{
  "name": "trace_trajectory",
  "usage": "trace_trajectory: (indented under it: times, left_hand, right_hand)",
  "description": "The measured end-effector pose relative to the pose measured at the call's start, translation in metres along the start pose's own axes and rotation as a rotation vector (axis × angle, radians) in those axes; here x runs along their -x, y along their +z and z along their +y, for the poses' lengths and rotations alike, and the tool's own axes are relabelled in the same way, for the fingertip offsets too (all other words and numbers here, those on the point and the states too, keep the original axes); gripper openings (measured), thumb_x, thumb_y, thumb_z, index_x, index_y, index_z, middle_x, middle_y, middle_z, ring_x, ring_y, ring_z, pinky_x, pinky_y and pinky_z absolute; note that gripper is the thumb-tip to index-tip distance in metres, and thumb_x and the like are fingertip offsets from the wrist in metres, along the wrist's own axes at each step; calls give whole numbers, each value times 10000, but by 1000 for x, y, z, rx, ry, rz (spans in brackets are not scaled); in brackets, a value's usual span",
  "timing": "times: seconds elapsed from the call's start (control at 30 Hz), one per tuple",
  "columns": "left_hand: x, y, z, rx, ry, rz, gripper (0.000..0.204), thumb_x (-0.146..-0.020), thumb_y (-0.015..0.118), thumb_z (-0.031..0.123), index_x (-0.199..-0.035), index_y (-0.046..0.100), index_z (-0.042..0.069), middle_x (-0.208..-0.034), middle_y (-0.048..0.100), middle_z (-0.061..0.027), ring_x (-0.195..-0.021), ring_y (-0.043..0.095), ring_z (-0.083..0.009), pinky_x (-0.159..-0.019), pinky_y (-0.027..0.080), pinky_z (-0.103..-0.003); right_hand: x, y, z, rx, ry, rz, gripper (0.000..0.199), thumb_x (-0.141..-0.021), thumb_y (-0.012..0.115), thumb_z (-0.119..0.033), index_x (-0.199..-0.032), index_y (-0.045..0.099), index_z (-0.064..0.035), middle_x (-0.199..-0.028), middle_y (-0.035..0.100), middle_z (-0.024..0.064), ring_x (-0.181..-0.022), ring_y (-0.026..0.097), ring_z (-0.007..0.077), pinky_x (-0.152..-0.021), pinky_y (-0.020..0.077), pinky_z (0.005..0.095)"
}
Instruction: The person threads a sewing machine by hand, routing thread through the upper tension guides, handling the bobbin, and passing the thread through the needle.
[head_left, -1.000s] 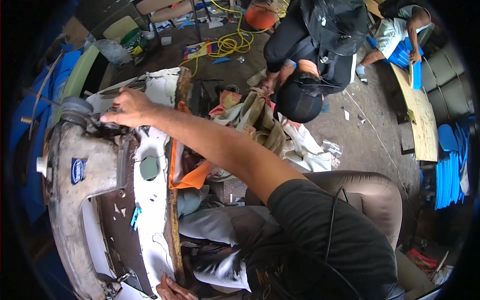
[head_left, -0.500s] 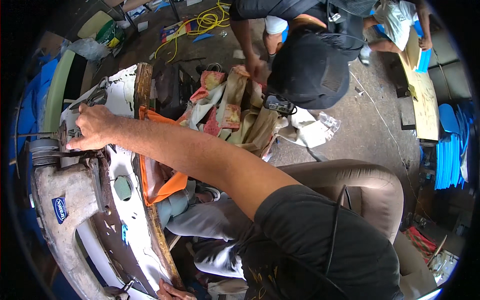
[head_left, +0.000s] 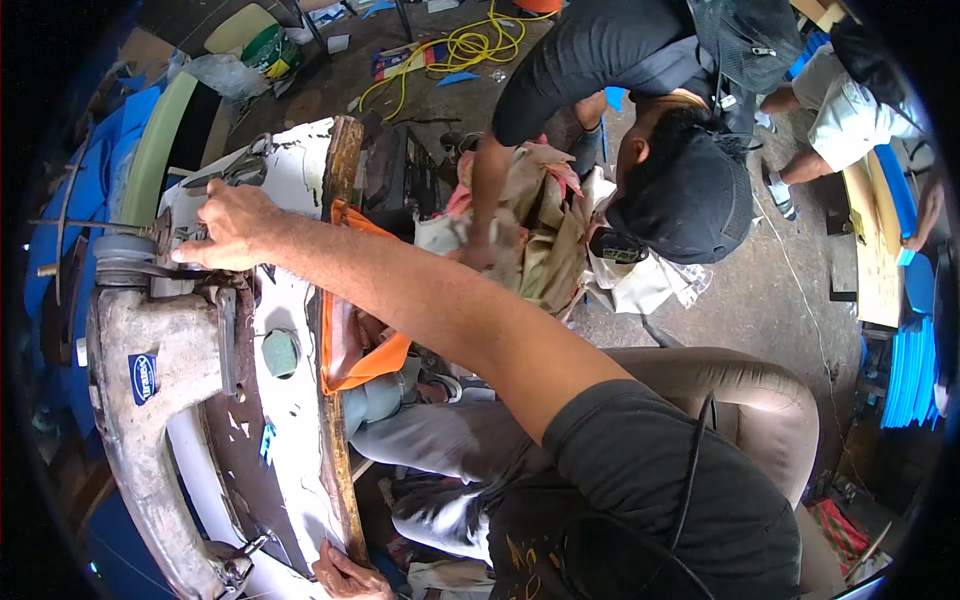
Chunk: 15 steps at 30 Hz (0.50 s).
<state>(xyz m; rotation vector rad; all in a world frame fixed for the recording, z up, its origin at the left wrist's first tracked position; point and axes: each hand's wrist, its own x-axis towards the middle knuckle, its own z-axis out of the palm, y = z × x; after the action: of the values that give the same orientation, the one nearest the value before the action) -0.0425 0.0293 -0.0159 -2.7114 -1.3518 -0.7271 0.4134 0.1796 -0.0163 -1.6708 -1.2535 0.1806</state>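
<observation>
A worn pale sewing machine (head_left: 165,350) stands on a chipped white tabletop (head_left: 305,470) at the left. Across the picture my right arm reaches to the machine's wheel end. There my right hand (head_left: 232,228) rests over a small metal fitting (head_left: 180,222), thumb and forefinger apart; its other fingers are partly hidden. Just beyond it lies a pair of metal scissors (head_left: 245,165). Down at the bottom edge, my left hand (head_left: 350,578) lies on the table's rim with fingers stretched out and nothing visible in them. A green round piece (head_left: 280,353) sits on the tabletop between them.
Orange cloth (head_left: 368,372) hangs at the table's wooden edge. A co-worker in a black cap (head_left: 690,190) bends over a heap of fabric scraps (head_left: 550,230). Behind me is a brown padded chair (head_left: 760,400). Yellow cord (head_left: 480,45) lies coiled on the floor.
My view has shifted, so the bench appears farther right. My right hand stays at the machine's wheel end, my left at the rim. The co-worker's arm has moved lower over the fabric.
</observation>
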Motion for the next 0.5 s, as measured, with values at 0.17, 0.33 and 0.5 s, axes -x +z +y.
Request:
trace_trajectory:
  times: [0.17,0.33,0.5]
  left_hand:
    - [-2,0,3,1,19,0,307,-1043,508,192,-1058,685,-59,-833,593,-135,-750,582,-244,-636,463,-384]
    - [1,0,6,46,-6,22,325,-1047,502,205,-1047,684,-65,-869,619,-139,-770,594,-241,-658,480,-378]
    - [9,7,-8,201,-77,226,384,-1051,489,266,-1019,681,-65,-913,664,-159,-798,626,-246,-696,504,-366]
  right_hand:
    - [2,-4,-3,-43,49,-24,760,-895,558,-663,-1015,697,74,-1146,529,255,-1044,610,366,-879,537,460]
    - [2,0,1,-70,25,51,739,-880,592,-646,-967,708,78,-1133,558,267,-1018,627,372,-850,546,460]
    - [1,-4,1,-126,45,27,673,-873,620,-612,-1001,716,41,-1081,620,249,-1042,637,348,-881,537,442]
